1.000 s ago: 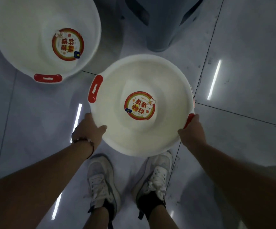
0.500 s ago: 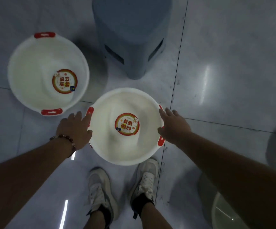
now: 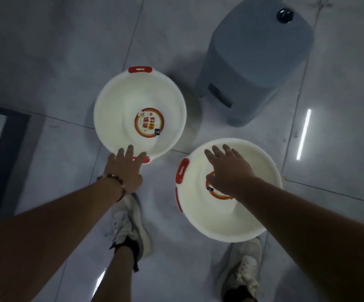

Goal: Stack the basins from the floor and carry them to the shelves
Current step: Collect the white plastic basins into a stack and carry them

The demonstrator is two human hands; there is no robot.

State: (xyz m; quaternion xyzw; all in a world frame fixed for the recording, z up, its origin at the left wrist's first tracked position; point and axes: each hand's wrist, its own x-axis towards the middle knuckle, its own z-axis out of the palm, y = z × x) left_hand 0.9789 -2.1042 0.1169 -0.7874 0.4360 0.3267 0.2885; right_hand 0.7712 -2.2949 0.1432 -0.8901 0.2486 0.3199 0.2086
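Left hand (image 3: 126,171), fingers spread, gripping nothing, reaching over 6 o'clock handle of far basin (image 3: 120,110); right hand (image 3: 227,171) hovering open over near basin (image 3: 261,162), lying at far basin's 4 o'clock

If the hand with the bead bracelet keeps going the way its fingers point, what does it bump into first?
Probably the red handle on the near rim of the left white basin. The left hand has its fingers right at that edge, though height above it is unclear.

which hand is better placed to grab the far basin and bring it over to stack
Left. The left hand already reaches the far basin at its near red handle, fingers extended. The right hand hovers over the near basin.
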